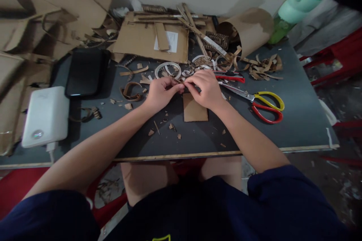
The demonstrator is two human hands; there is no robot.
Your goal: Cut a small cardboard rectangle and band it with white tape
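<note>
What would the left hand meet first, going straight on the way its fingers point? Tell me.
The left hand would most likely meet the right hand first: it lies directly ahead, seemingly almost touching, though depth between them is hard to judge.

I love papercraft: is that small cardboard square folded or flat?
Flat: the cardboard square shows no fold; the right hand hides one corner.

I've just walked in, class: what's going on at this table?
Someone's left hand and right hand meet above the table, pinching a small brown piece, mostly hidden. A cardboard square lies on the near side of the hands. The scissors lie untouched to the right, with cardboard scraps scattered around.
</note>
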